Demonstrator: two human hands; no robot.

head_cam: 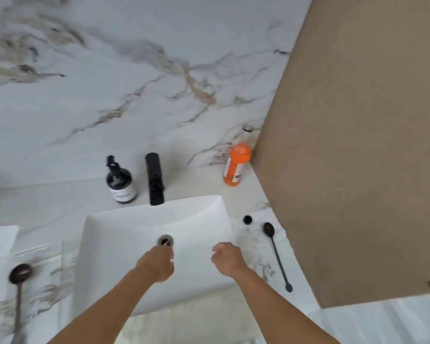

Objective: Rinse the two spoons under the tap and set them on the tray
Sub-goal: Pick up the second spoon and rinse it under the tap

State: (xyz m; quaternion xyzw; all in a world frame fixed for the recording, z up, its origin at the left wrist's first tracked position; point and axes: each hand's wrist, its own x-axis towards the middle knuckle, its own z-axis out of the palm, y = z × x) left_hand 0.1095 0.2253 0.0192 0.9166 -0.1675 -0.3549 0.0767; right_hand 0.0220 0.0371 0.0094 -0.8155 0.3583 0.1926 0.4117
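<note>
**No legible text anywhere**

Pale label on the dark pump bottle (121, 181), left of centre in the frame: faint lines of print, too blurred to read. White label on the orange bottle (235, 165), right of centre: a dark block and smudged marks, no letters or numbers to make out. Clear bottle (246, 134) just behind it: cap only, nothing printed in sight. No brand, sign or number readable elsewhere.
</note>
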